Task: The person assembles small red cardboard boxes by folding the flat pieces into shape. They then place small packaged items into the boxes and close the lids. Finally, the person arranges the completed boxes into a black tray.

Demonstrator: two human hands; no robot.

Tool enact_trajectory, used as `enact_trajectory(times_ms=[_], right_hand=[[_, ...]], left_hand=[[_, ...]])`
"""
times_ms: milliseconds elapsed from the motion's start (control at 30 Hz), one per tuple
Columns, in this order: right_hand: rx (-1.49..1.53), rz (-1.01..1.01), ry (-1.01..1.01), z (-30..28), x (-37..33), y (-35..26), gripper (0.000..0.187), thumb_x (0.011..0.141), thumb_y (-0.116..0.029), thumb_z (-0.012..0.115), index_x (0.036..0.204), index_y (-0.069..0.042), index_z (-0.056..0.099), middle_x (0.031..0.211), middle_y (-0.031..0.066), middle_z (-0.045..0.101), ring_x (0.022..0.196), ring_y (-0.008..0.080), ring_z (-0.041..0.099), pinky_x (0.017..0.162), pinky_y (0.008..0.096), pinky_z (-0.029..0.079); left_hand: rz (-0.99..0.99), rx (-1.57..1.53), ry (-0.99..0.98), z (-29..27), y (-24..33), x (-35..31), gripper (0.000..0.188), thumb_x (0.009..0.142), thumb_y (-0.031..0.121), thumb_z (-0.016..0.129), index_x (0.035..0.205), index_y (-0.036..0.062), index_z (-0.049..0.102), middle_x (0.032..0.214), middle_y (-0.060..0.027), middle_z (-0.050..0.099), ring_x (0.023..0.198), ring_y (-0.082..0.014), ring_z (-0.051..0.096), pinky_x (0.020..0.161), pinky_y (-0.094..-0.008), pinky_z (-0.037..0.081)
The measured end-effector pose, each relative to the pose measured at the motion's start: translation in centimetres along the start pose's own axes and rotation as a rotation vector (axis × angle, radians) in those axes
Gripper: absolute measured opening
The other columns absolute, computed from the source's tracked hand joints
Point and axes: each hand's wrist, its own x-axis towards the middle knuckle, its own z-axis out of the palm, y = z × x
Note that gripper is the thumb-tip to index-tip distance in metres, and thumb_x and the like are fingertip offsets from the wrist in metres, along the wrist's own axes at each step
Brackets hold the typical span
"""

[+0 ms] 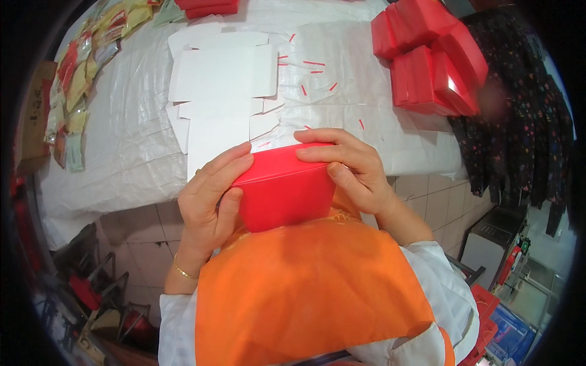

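A folded red box is held between my two hands, close against my orange apron. My left hand wraps its left end, fingers along the top edge and thumb on the near side. At the other end, my right hand lays its fingers over the top face, with the thumb bent at the near edge. The box's underside is hidden. Just beyond it, flat unfolded white box blanks lie stacked on the table.
Translucent plastic sheeting covers the table. Small red strips are scattered right of the blanks. Finished-looking red boxes are piled at the far right, beside dark floral cloth. Small packets line the left edge near a cardboard carton.
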Motion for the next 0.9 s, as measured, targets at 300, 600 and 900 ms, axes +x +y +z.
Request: enact_trajectory(times_ms=[300,600,900], right_hand=[[0.003,-0.006,0.154,2.6,-0.9,1.7,0.034,0.094,-0.006,0.051,0.127,-0.001,0.057,0.132,0.0182,0.053,0.122,0.0287,0.053,0.105,0.0375,0.041],[0.110,0.262,0.262,4.8,-1.3,4.0,0.071,0.097,-0.016,0.055,0.154,0.000,0.016,0.151,0.0224,0.034,0.142,0.0324,0.031,0.117,0.0376,0.023],[0.103,0.249,0.476,-4.6,0.1,3.1,0.081,0.097,-0.033,0.060,0.157,0.000,0.017,0.159,0.0197,0.027,0.147,0.0269,0.027,0.120,0.0353,0.021]], left_hand=[[-0.052,-0.294,0.095,4.1,-2.2,-1.6,0.032,0.098,0.021,0.052,0.126,0.0046,0.049,0.143,-0.0244,0.045,0.130,-0.0326,0.046,0.107,-0.0418,0.038],[-0.436,-0.642,0.186,5.9,-2.3,-1.1,0.029,0.103,0.026,0.048,0.124,0.0058,0.044,0.149,-0.0178,0.038,0.130,-0.0245,0.042,0.111,-0.0399,0.033],[-0.217,-0.631,0.115,8.9,0.1,9.3,0.062,0.104,0.038,0.046,0.155,0.0132,0.021,0.157,-0.0134,0.029,0.139,-0.0253,0.036,0.110,-0.0407,0.035]])
